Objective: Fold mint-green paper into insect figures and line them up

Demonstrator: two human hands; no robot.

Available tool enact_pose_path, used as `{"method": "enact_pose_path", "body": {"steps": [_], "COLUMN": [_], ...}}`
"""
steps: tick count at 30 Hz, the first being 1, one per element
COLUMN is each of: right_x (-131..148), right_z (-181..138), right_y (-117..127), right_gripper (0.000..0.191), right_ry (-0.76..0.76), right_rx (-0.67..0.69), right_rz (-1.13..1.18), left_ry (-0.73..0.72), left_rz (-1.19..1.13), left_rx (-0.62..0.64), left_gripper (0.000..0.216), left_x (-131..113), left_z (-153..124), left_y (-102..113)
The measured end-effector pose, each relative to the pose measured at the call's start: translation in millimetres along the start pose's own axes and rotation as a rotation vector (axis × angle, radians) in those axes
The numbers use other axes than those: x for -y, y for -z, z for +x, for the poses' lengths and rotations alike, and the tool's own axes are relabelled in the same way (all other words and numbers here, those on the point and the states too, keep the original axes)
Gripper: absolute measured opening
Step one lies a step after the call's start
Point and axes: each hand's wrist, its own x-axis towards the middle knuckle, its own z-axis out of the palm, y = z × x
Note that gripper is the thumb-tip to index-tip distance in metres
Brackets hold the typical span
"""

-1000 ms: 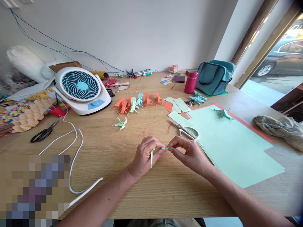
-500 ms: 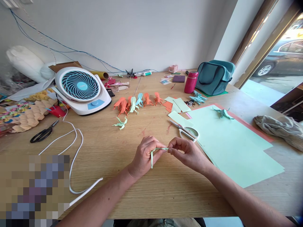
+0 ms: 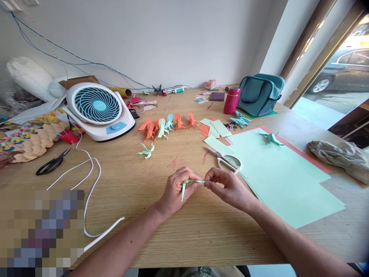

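Here is the wooden surface [image 3: 184, 246], the widest thing in sight; across its right side spread the pale green sheets [image 3: 291, 188], orange paper peeking out along their far edge; over on the left stands the white fan [image 3: 98, 109], its round face tilted upward; the teal bag [image 3: 259, 96] sits at the far right, the rumpled grey cloth [image 3: 337, 159] lies near the right edge, and the pink flask [image 3: 231, 100] stands upright just beside the bag.

Into the middle now, and here are the 2 hands; the left hand [image 3: 177, 188] has its grip closed, thumb and fingers pinching the folded green paper [image 3: 183, 191]; the right hand [image 3: 229, 188] meets it from the other side, thumb and forefinger pressed together on the paper's slim right-hand end; just beyond the right hand lie the white-handled scissors [image 3: 220, 155], touching the sheets.

Farther back there's a row of orange figures [image 3: 179, 122], with 1 mint figure [image 3: 162, 129] and 1 blue figure [image 3: 170, 122] among them; and smallest of all, that folded paper; 1 narrow length runs between the 2 grips, through the left fingertips to the right; another length slants down beneath the left fingers, outside the pinch; whether its lower tip touches the surface, I cannot tell.
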Motion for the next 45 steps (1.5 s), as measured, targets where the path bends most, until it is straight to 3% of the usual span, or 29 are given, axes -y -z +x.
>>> {"method": "enact_pose_path", "body": {"steps": [13,25,31,38,45], "right_x": [1,-1,1,3,-5], "right_z": [2,3,0,-3,-3], "right_y": [-2,3,0,-10,-11], "right_gripper": [0.014,0.018,0.015,0.011,0.015], "right_ry": [-0.115,-0.127,-0.002,0.248,0.290], "right_rx": [0.003,0.016,-0.016,-0.183,-0.185], "right_rz": [-0.004,0.041,0.032,-0.169,-0.253], "left_ry": [-0.177,-0.084,-0.004,-0.023,0.028], "left_rz": [0.120,0.114,0.107,0.165,0.114], "left_rx": [-0.012,-0.025,-0.003,-0.019,-0.017], "left_gripper": [0.009,0.005,0.006,0.006,0.004], "left_x": [10,5,1,2,2], "left_z": [-3,-3,-2,-4,-5], "left_y": [-3,-2,-4,-5,-8]}}
